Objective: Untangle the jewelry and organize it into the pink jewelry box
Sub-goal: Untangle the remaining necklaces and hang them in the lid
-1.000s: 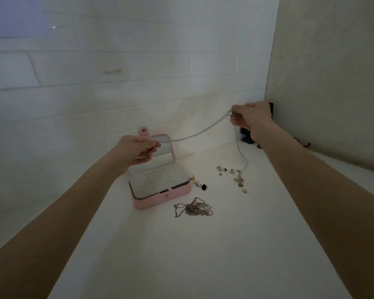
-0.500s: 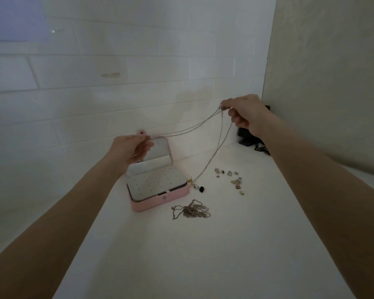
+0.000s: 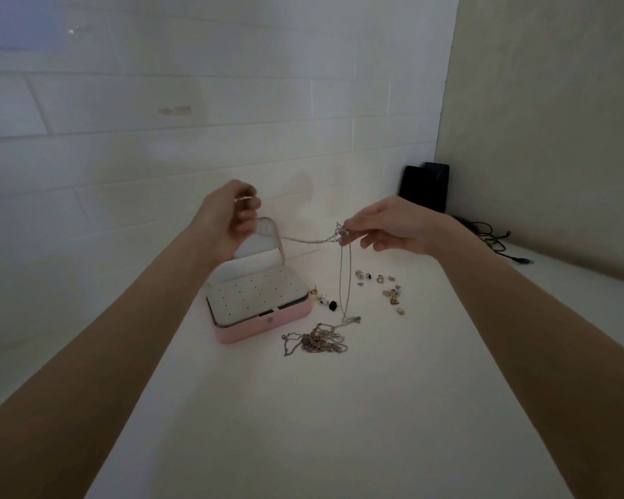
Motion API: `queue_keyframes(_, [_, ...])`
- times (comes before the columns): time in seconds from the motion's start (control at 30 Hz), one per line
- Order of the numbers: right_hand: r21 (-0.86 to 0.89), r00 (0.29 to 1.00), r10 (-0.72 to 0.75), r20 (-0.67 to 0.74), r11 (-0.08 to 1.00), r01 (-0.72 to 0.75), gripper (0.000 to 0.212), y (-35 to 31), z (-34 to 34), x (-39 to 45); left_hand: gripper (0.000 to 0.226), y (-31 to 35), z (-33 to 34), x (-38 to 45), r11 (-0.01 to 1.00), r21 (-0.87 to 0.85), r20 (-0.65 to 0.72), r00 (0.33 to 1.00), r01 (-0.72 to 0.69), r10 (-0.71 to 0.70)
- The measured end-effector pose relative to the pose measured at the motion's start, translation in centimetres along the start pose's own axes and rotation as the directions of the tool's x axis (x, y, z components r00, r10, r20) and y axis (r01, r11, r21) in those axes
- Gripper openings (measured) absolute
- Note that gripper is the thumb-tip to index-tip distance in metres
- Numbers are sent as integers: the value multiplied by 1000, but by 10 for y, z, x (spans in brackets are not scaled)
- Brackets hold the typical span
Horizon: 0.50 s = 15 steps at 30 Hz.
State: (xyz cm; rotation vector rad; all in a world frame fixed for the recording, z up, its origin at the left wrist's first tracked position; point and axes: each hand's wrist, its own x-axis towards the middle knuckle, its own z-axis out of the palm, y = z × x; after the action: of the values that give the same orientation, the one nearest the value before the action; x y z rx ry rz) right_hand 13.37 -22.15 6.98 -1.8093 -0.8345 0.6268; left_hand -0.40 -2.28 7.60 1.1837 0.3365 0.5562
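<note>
My right hand [image 3: 397, 226] has come down and inward from where it was half a second ago, when it was raised high near the dark object in the corner; now it sits lower, closer to my left. Its thumb and forefinger pinch a silver chain necklace [image 3: 344, 279] at a small knot or clasp, while the other fingers hang loosely curled below. My left hand [image 3: 227, 217] has risen a little above the lid of the pink jewelry box [image 3: 263, 324], fingers curled round the other end of the same chain, with a short bit of it showing across the knuckles.

Between my hands the chain now sags in a shallow, short span, where before it ran long and taut. From my right fingers two strands drop nearly straight down, and their lower end touches the white countertop [image 3: 339, 426] just beside the tangled heap of chains [image 3: 317, 342]; I cannot tell whether it is caught in that heap. Earlier the hanging strands slanted toward the earrings next to the box.

The box stands open in front of the tiled wall [image 3: 195, 138], its dotted white insert bare, lid propped up behind. A few studs [image 3: 326, 300] lie just right of it, and a scatter of small earrings and charms [image 3: 386, 288] lies further right. The black object [image 3: 425, 190] and a dark cable [image 3: 494, 239] stay in the far corner.
</note>
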Motion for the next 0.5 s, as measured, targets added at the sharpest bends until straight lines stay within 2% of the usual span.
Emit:
queue_keyframes(0.1, [33, 999, -35, 24, 999, 34, 18, -1, 4, 2, 13, -10, 16, -6, 916, 401, 48, 999, 4, -25])
queue_keyframes(0.13, [18, 998, -48, 30, 999, 48, 16, -2, 6, 2, 7, -14, 20, -9, 869, 494, 74, 997, -13, -27])
queue_keyframes(0.2, [-42, 996, -75, 40, 996, 77, 14, -4, 8, 3, 11, -21, 26, -12, 769, 637, 132, 991, -56, -37])
queue_keyframes(0.3, [-125, 992, -109, 60, 985, 116, 13, -9, 8, 3, 12, -27, 33, -14, 688, 716, 202, 979, -122, -37])
queue_keyframes(0.5, [-158, 984, -166, 70, 972, 176, 14, -13, 10, 8, 6, -30, 35, -11, 691, 701, 224, 974, -179, 25])
